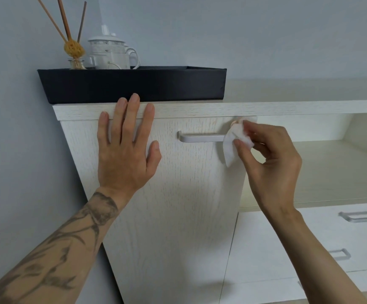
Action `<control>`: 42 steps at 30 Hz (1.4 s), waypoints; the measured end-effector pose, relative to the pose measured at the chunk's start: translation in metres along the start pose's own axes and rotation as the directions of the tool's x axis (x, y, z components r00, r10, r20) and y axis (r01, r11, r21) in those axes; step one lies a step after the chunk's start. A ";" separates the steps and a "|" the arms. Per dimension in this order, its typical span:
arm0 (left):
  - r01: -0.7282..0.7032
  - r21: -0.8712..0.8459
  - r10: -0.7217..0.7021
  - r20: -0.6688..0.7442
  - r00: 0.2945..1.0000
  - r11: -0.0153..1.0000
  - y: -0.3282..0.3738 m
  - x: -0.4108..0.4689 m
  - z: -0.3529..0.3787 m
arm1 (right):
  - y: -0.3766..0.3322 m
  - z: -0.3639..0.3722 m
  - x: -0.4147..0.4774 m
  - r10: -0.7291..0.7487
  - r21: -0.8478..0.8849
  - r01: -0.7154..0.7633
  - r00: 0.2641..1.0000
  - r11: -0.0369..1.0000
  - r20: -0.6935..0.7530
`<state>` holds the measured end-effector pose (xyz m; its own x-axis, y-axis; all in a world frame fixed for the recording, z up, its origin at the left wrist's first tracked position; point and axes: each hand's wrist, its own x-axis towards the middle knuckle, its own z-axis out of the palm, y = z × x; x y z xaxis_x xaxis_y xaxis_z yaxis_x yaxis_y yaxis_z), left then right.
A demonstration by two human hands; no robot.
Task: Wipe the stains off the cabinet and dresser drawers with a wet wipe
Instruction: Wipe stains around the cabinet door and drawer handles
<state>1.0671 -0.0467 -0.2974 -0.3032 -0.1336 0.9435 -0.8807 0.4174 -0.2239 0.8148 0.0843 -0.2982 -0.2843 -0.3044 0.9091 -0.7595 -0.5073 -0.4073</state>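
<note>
Topping cabinet [178,194]: black tray [132,86], diffuser [74,49]

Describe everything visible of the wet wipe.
The wet wipe is a small white sheet, soft and crumpled, bunched rather than spread flat. The right hand pinches it between thumb and fingers. Its upper part is held against the top right corner of the pale wood-grain cabinet door, where it covers the right end of the silver handle. A loose pointed corner hangs down below the thumb. A pinkish patch shows at its top; stain or fingertip, I cannot tell.
</note>
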 end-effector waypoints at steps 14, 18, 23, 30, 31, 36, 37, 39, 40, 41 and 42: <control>-0.003 0.011 0.003 -0.006 1.000 1.000 0.001 0.000 0.000 | -0.007 0.018 0.006 -0.394 -0.132 0.393 0.919 0.910 0.019; -0.009 0.018 0.009 -0.013 1.000 1.000 0.000 0.000 -0.001 | -0.031 0.040 0.013 -0.386 -0.054 0.394 0.915 0.918 0.113; -0.019 0.029 0.019 -0.008 1.000 0.999 -0.001 -0.002 0.000 | -0.053 0.068 0.017 -0.381 -0.134 0.424 0.887 0.896 0.261; -0.015 0.022 0.015 0.007 1.000 1.000 -0.002 0.000 -0.002 | -0.029 0.035 0.010 -0.400 -0.155 0.420 0.905 0.894 0.146; -0.012 0.021 0.012 0.007 1.000 1.000 -0.001 -0.001 -0.001 | -0.023 0.027 0.010 -0.395 -0.169 0.413 0.909 0.895 0.129; -0.001 0.035 0.001 0.019 1.000 0.999 0.001 -0.001 -0.003 | -0.002 -0.002 0.012 -0.302 -0.194 0.314 0.949 0.929 0.092; 0.001 0.039 -0.002 0.026 1.000 0.999 0.001 0.000 -0.004 | -0.002 -0.003 0.011 -0.277 -0.183 0.292 0.956 0.939 0.100; 0.011 0.037 -0.013 0.052 0.999 0.999 0.002 0.001 -0.008 | -0.007 -0.005 0.010 -0.230 -0.172 0.248 0.966 0.954 0.115; 0.019 0.029 -0.021 0.074 0.997 0.999 0.003 0.001 -0.012 | -0.009 -0.008 0.011 -0.203 -0.172 0.223 0.971 0.960 0.128; 0.028 0.019 -0.030 0.099 0.995 0.999 0.005 0.001 -0.016 | -0.012 -0.011 0.013 -0.173 -0.173 0.196 0.975 0.965 0.143; 0.038 0.009 -0.039 0.127 0.991 0.999 0.007 0.002 -0.021 | -0.014 -0.016 0.016 -0.139 -0.175 0.167 0.977 0.970 0.162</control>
<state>1.0682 -0.0249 -0.2918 -0.3126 -0.2631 0.9127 -0.8947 0.4043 -0.1899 0.8115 0.0995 -0.2763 -0.0771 -0.3578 0.9306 -0.8868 -0.4021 -0.2281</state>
